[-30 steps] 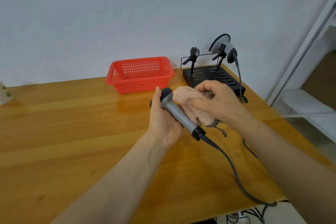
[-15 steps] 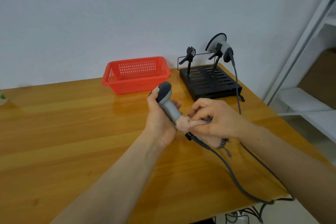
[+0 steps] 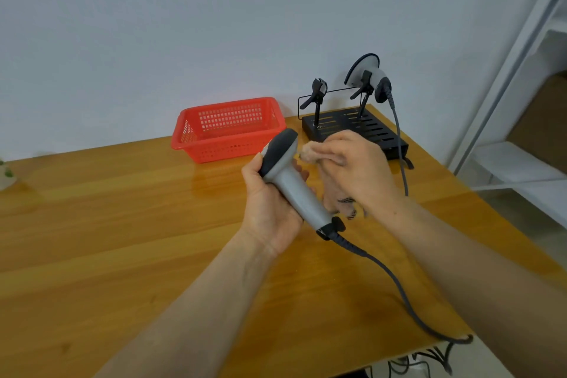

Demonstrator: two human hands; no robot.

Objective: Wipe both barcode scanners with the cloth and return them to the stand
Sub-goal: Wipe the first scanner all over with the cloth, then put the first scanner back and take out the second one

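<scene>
Head view: we note the red basket (image 3: 227,144) beside the black stand (image 3: 352,129), whose right cradle holds the second scanner (image 3: 372,78). Our left hand (image 3: 270,202) grips the grey scanner (image 3: 294,184) above the table (image 3: 122,224). Our right hand (image 3: 359,172) clutches the cloth (image 3: 313,152), now beside the scanner's head, previously at the handle's base.

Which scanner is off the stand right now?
The grey scanner with the dark head, gripped in the left hand while the right hand holds the cloth by its head. The other scanner sits clipped on the stand.
</scene>
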